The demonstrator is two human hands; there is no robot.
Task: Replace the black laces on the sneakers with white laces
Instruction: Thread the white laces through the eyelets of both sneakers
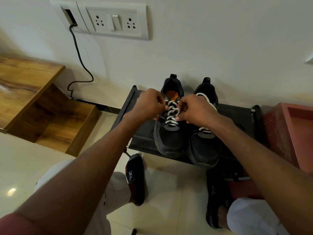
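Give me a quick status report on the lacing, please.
Left hand and right hand both pinching white woven lace on left black sneaker. Right black sneaker already white-laced. Nothing obstructing.

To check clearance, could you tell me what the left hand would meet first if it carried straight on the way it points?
Probably the right hand: the left hand points across the left sneaker's white lace towards it, though depth is unclear.

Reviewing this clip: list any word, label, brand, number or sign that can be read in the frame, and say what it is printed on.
None can be read for certain.
White lettering on the strap of the left sandal: one short word, sideways and blurred, not legible.
White lettering on the strap of the right sandal: fainter, too small and blurred to read.
Sneakers, wall socket plate, black rack: no visible text.
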